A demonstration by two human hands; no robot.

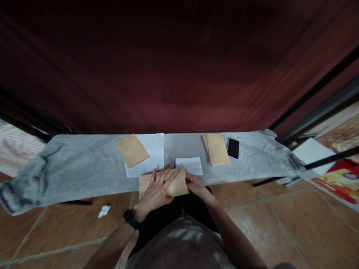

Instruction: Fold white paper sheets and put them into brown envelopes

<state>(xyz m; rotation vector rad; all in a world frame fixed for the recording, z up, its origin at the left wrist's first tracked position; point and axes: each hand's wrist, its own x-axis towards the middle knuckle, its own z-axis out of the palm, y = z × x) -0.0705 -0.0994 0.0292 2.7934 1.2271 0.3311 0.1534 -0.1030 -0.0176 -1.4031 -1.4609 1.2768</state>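
A brown paper envelope (179, 184) lies at the front edge of the cloth-covered surface, its right part curled up. My left hand (160, 186) rests on it with the fingers stretched out, pressing it down. At the curled right end, my right hand (195, 185) pinches the envelope's edge; the fingertips are partly hidden behind the paper. Just beyond the hands lies a folded white paper (189, 164). To the left, another brown envelope (132, 150) sits on white sheets (153, 149). A small stack of brown envelopes (218, 150) is at the right.
A phone (233, 148) lies beside the right stack. Grey cloth (89, 164) covers the narrow surface, with a dark red panel (179, 82) behind it. On the tiled floor is a crumpled white scrap (104, 211). A red and yellow package (340, 181) stands far right.
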